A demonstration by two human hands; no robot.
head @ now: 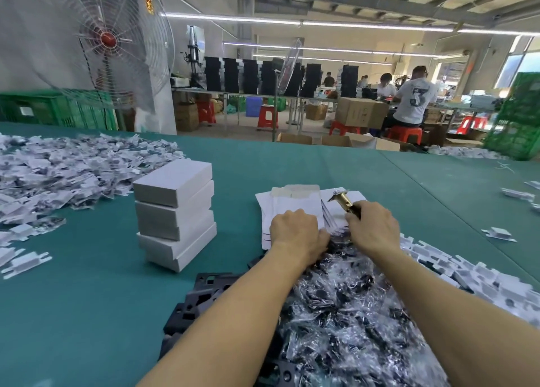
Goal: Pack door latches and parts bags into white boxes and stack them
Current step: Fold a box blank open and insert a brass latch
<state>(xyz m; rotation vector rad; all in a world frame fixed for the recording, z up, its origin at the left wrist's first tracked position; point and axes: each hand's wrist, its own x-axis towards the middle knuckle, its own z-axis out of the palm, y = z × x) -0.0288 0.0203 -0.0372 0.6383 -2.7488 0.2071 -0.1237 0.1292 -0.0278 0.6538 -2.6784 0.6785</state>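
Head view, bench ledger.

Clerk: Item one, door latch (342, 200), brass. Location?

Packer: Clenched in the right hand (372, 229), its barrel poking out beyond the knuckles, above the flat box blanks (292, 204).

Clerk: Item two, left hand (295, 231)?

Packer: Knuckles up, fingers curled under, just beside the gripping hand at the near edge of the blanks. Whether it pinches a blank or a bag I cannot tell, because the fingertips are hidden.

Clerk: Item three, parts bags (350, 313)?

Packer: One heap, behind the grip toward the body, under both forearms.

Clerk: Finished goods?

Packer: One stack of white boxes (175, 211), slightly staggered, well out past the left hand.

Clerk: Handling note for this step?

Packer: My judgement is to hold the latch firm, peel a single blank off the pile with the free hand, and square it open before the latch goes in. A bag follows.

Clerk: Edges and room?

Packer: Bare green table (321, 164) lies beyond the grip and between grip and stack, which should be enough for folding. Black foam inserts (201, 296) sit beside the left forearm. White card inserts (467, 272) crowd the right forearm's outer side, so a wide elbow could scatter them. The stack's boxes overhang, so the next one should go down gently and square.
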